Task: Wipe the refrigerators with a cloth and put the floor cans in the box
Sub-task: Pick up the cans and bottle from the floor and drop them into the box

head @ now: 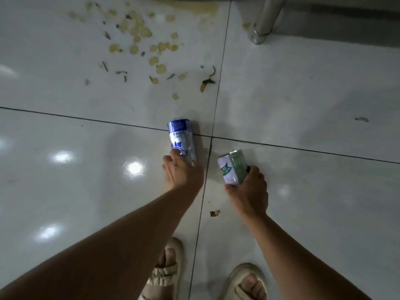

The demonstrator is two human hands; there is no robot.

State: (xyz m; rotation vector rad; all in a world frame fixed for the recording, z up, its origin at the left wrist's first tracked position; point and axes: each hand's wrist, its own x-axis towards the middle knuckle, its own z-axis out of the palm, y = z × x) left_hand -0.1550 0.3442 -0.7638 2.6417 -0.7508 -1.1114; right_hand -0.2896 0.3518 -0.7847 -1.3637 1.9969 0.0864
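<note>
Blue can (pixel 181 140) lying on floor tile (pixel 65 180), left hand (pixel 183 173) apparently closing round its near end; green can (pixel 232 167) clasped in right hand (pixel 249 191); thin-walled, light, slick, dentable — take mid-body.

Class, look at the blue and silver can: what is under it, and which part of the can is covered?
The blue and silver can lies on its side on the white tiled floor, across a dark grout line. The left hand covers its near end, so that end is hidden.
</note>
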